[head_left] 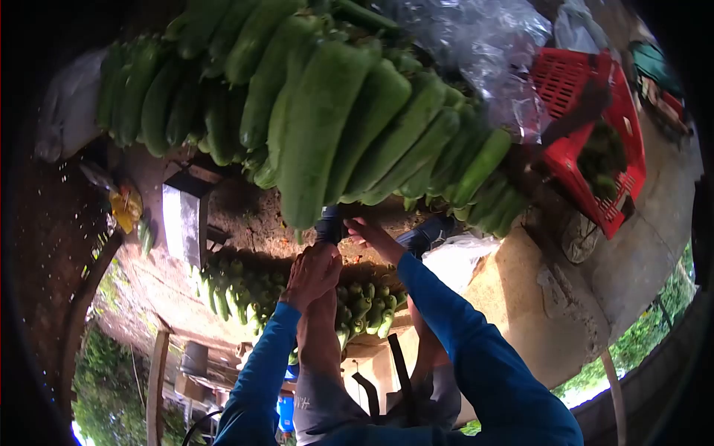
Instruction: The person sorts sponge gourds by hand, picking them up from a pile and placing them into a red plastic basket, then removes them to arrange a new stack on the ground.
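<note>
Left hand (314,273): bent over the lower leg (320,334), at the dark boot (329,225); grip unclear
Right hand (372,236): fingers beside that boot; cannot tell whether closed
Green vegetables (323,126): heaped just beyond both hands, blunt ends toward them
Red crate (628,126): past the heap's right end

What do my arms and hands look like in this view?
Your left arm wears a long blue fabric sleeve, your right arm a matching blue fabric sleeve. No marking shows on either. Both sleeves stop short of the left hand and right hand, which wear no gloves.
</note>
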The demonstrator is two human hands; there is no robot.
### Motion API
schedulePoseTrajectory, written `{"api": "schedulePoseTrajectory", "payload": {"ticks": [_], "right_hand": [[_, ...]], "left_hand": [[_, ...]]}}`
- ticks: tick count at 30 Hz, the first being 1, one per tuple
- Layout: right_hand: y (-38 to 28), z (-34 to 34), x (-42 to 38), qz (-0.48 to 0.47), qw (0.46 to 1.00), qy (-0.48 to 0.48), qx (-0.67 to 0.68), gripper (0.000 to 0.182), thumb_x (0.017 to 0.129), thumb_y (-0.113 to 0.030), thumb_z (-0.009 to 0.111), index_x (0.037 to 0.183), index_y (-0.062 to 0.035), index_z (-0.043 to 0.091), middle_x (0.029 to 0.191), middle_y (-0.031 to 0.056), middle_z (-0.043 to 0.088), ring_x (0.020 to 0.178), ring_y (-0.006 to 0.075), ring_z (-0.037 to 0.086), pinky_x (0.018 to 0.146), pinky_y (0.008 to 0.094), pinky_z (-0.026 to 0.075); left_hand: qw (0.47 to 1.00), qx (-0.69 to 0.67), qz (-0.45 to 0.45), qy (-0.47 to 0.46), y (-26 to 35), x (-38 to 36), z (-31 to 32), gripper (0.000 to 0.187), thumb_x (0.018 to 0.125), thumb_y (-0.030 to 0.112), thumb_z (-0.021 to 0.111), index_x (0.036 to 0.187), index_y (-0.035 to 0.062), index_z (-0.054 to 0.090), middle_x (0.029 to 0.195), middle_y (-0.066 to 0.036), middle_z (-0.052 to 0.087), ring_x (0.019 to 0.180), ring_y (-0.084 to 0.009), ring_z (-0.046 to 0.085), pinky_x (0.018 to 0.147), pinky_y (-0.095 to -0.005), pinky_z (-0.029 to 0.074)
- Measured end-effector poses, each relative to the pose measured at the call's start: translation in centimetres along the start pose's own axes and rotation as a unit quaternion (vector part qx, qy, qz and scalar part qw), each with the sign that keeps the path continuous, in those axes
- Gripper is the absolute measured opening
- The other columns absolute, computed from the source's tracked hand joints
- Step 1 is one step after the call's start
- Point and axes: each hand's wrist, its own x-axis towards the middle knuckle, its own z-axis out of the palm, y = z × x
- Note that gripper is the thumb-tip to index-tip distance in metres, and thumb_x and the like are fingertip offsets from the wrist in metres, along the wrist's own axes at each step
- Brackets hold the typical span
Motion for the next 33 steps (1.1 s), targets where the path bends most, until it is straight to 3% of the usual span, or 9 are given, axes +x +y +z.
{"api": "schedulePoseTrajectory", "payload": {"ticks": [5, 11, 13, 17, 21, 22, 26, 28, 33], "right_hand": [[3.2, -6.2, -10.4, 0.036, 0.993, 0.114, -0.010, 0.065, 0.091, -0.062, 0.056, 0.133, -0.0129, 0.057, 0.130, 0.0061, 0.060, 0.105, 0.0199, 0.061, 0.081, 0.0354, 0.049], [3.0, -15.5, -22.3, -0.177, 0.951, 0.251, 0.042, 0.034, 0.098, -0.028, 0.064, 0.118, -0.0002, 0.062, 0.096, 0.0037, 0.068, 0.087, 0.0119, 0.062, 0.076, 0.0262, 0.049], [2.6, -18.8, -24.6, -0.309, 0.882, 0.350, -0.068, 0.023, 0.093, -0.008, 0.067, 0.115, -0.0037, 0.062, 0.101, 0.0071, 0.069, 0.088, 0.0165, 0.066, 0.074, 0.0276, 0.052], [-5.2, -26.7, -33.7, -0.434, 0.730, 0.468, -0.244, 0.022, 0.086, -0.006, 0.071, 0.107, -0.0054, 0.065, 0.103, 0.0107, 0.065, 0.093, 0.0233, 0.067, 0.069, 0.0314, 0.057], [-10.3, -37.1, -38.9, -0.472, 0.592, 0.614, -0.223, 0.016, 0.087, -0.010, 0.068, 0.103, -0.0069, 0.068, 0.103, 0.0117, 0.066, 0.093, 0.0270, 0.065, 0.076, 0.0358, 0.054], [-11.4, -39.2, -39.7, -0.459, 0.578, 0.634, -0.230, 0.013, 0.088, -0.011, 0.068, 0.101, -0.0063, 0.067, 0.101, 0.0122, 0.065, 0.094, 0.0277, 0.064, 0.075, 0.0354, 0.054], [-13.4, -47.4, -38.7, -0.447, 0.615, 0.589, -0.274, 0.015, 0.087, -0.014, 0.068, 0.099, -0.0059, 0.065, 0.104, 0.0122, 0.064, 0.097, 0.0295, 0.063, 0.079, 0.0388, 0.055], [-15.8, -50.0, -36.3, -0.458, 0.495, 0.586, -0.449, 0.020, 0.085, -0.017, 0.069, 0.100, -0.0061, 0.064, 0.108, 0.0115, 0.063, 0.104, 0.0315, 0.062, 0.082, 0.0422, 0.054], [-20.4, -54.4, -31.1, -0.294, 0.419, 0.539, -0.669, 0.064, 0.077, -0.019, 0.072, 0.138, -0.0156, 0.052, 0.153, 0.0071, 0.037, 0.138, 0.0332, 0.039, 0.109, 0.0508, 0.039]], "left_hand": [[0.994, -0.010, 0.086, -0.060, 9.9, 2.1, 2.5, 0.009, 0.089, 0.014, 0.064, 0.094, 0.0063, 0.063, 0.089, -0.013, 0.064, 0.086, -0.0360, 0.063, 0.074, -0.0445, 0.052], [0.975, -0.065, 0.209, -0.044, 25.8, 11.1, 6.6, 0.009, 0.089, 0.010, 0.064, 0.097, 0.0048, 0.065, 0.093, -0.015, 0.066, 0.083, -0.0356, 0.064, 0.074, -0.0420, 0.053], [0.934, -0.008, 0.354, 0.055, 31.4, 15.8, 7.7, 0.012, 0.087, 0.010, 0.065, 0.097, 0.0038, 0.066, 0.093, -0.015, 0.066, 0.085, -0.0356, 0.065, 0.075, -0.0432, 0.052], [0.862, 0.080, 0.482, 0.133, 42.4, 23.8, 9.7, 0.017, 0.084, 0.017, 0.070, 0.095, 0.0044, 0.066, 0.096, -0.013, 0.064, 0.093, -0.0349, 0.061, 0.079, -0.0441, 0.050], [0.854, 0.208, 0.465, 0.106, 44.6, 31.2, 13.6, 0.023, 0.088, 0.031, 0.064, 0.091, 0.0079, 0.064, 0.099, -0.009, 0.064, 0.095, -0.0298, 0.059, 0.080, -0.0444, 0.047], [0.818, 0.296, 0.465, 0.165, 43.8, 32.1, 15.1, 0.026, 0.089, 0.035, 0.062, 0.084, 0.0099, 0.065, 0.092, -0.008, 0.066, 0.090, -0.0274, 0.061, 0.081, -0.0434, 0.045], [0.834, 0.373, 0.365, 0.179, 45.0, 31.4, 16.4, 0.038, 0.091, 0.041, 0.056, 0.071, 0.0105, 0.067, 0.073, -0.010, 0.066, 0.079, -0.0278, 0.064, 0.083, -0.0414, 0.043], [0.828, 0.393, 0.359, 0.175, 44.7, 31.4, 16.6, 0.040, 0.089, 0.044, 0.056, 0.071, 0.0099, 0.069, 0.073, -0.010, 0.065, 0.079, -0.0278, 0.063, 0.085, -0.0412, 0.042], [0.826, 0.398, 0.362, 0.165, 44.3, 31.7, 16.5, 0.043, 0.087, 0.046, 0.057, 0.070, 0.0091, 0.071, 0.071, -0.011, 0.063, 0.079, -0.0288, 0.062, 0.086, -0.0402, 0.042]]}}
